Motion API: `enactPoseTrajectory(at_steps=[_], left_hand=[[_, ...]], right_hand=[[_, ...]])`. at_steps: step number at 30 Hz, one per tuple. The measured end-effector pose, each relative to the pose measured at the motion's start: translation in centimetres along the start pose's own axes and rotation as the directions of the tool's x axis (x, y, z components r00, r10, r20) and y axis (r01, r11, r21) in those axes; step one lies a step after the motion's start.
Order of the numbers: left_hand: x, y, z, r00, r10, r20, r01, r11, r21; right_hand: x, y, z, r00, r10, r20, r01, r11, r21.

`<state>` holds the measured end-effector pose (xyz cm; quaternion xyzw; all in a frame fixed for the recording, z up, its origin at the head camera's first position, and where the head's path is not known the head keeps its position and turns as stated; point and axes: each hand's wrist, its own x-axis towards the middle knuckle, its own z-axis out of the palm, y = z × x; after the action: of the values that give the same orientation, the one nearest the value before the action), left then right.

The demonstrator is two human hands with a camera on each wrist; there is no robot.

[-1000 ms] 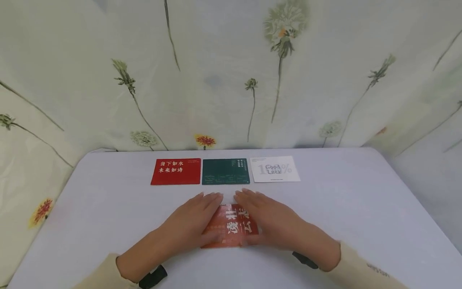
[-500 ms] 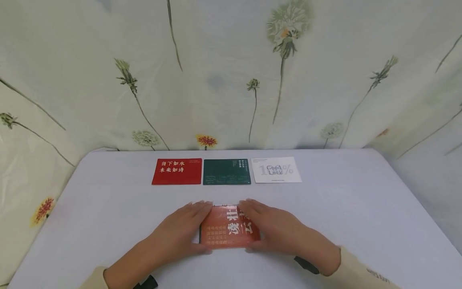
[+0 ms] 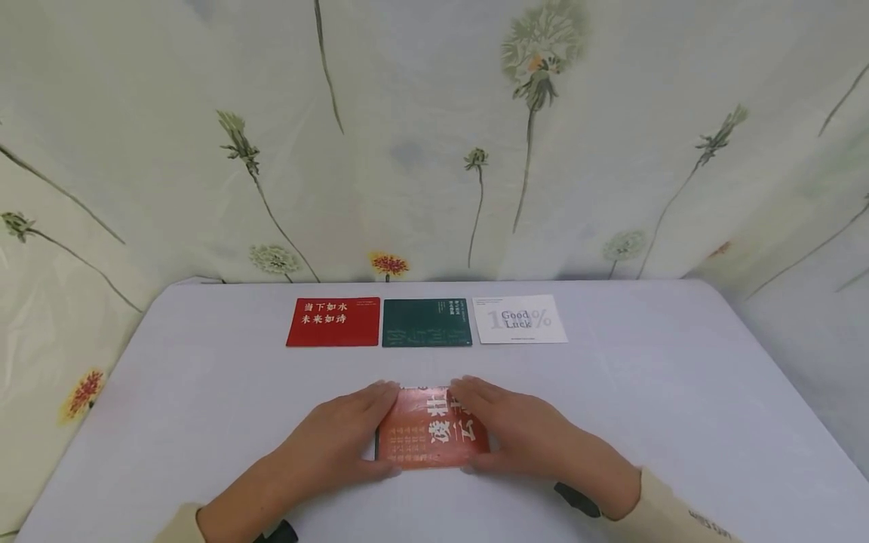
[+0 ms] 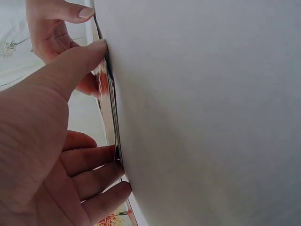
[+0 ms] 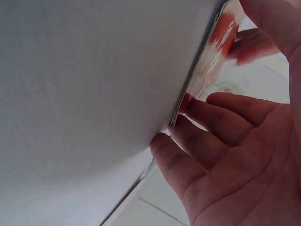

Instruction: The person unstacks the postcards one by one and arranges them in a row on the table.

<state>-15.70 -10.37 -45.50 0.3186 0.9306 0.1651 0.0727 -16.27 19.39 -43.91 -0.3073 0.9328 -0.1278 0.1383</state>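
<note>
A thin stack of cards [image 3: 424,441] lies on the white cloth at the near middle, an orange-red card with white characters on top. A dark edge shows from under it at the left. My left hand [image 3: 333,437] holds the stack's left end, thumb at the near edge and fingers at the far edge. Around the right end, my right hand [image 3: 526,434] holds it the same way, covering part of the print. In the left wrist view the stack's layered edge [image 4: 114,110] runs between thumb and fingers. The right wrist view shows fingertips against the shiny stack [image 5: 211,61].
Three cards lie in a row farther back on the table [image 3: 679,392]: a red card [image 3: 333,332], a dark green card [image 3: 424,323] and a white "Good Luck" card [image 3: 519,332]. Behind the table hangs a flower-printed curtain [image 3: 407,188].
From over the top card, both hands have drawn back toward me, the left also outward, to the stack's ends; more of its print shows. In the last half second little has moved.
</note>
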Motion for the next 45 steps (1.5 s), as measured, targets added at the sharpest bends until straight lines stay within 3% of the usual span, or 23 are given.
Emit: enactPoseTrajectory(at_steps=[5, 14, 21, 30, 45], left_hand=[[0.05, -0.04, 0.05, 1.0, 0.017, -0.002, -0.017, 1.0, 0.009], [0.27, -0.55, -0.03, 1.0, -0.006, 0.03, 0.006, 1.0, -0.02], [0.33, -0.75, -0.33, 1.0, 0.012, -0.015, -0.012, 1.0, -0.002], [0.03, -0.46, -0.23, 1.0, 0.004, 0.026, -0.003, 0.999, -0.052], [0.03, -0.59, -0.15, 1.0, -0.015, 0.013, 0.015, 0.997, -0.07]], right_hand=[[-0.16, 0.05, 0.13, 1.0, -0.015, -0.012, 0.015, 1.0, -0.013], [-0.18, 0.45, 0.44, 1.0, -0.028, -0.011, 0.029, 0.999, 0.019], [0.24, 0.4, -0.18, 0.999, -0.03, -0.028, 0.03, 0.999, 0.011], [0.04, 0.2, 0.02, 1.0, 0.018, 0.011, -0.019, 0.998, 0.058], [0.12, 0.31, -0.37, 0.999, 0.048, 0.021, -0.05, 0.997, 0.061]])
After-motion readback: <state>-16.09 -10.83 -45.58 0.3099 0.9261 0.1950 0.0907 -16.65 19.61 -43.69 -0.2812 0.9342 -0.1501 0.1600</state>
